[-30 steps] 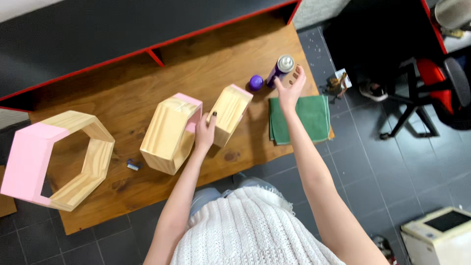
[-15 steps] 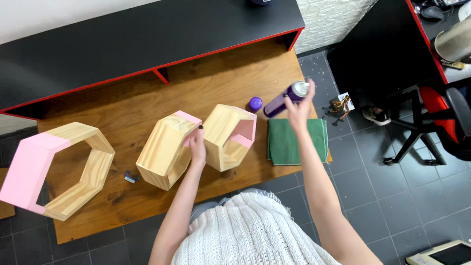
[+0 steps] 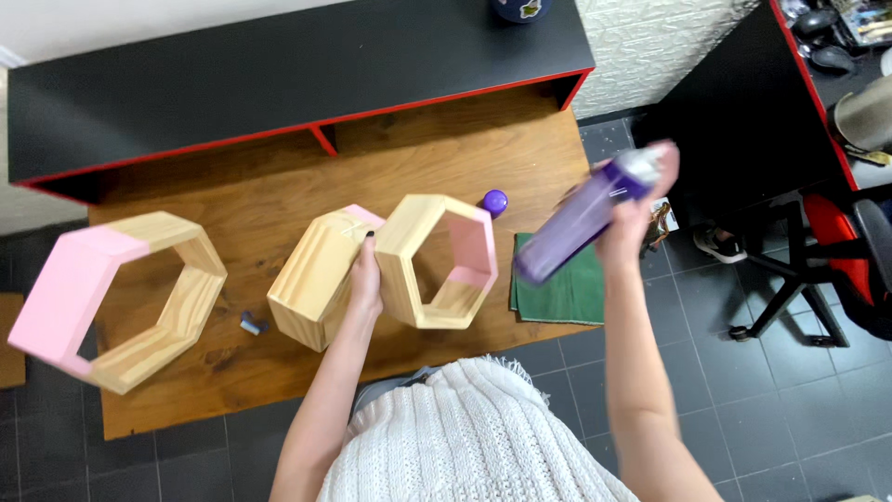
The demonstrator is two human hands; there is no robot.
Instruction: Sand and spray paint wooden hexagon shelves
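The right hand (image 3: 641, 200) grips the purple spray bottle (image 3: 581, 216) in the air, tilted, above the green cloth (image 3: 567, 288); it looks blurred, so its nozzle direction is unclear. The left hand (image 3: 364, 279) holds the middle hexagon shelf (image 3: 437, 260) upright at its edge. Spray may miss and wet the wooden desk (image 3: 279, 186), or the shelf may tip.

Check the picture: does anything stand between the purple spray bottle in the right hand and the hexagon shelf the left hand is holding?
Nothing visible does. The spray bottle hangs in open air right of the hexagon shelf; the purple cap lies behind.
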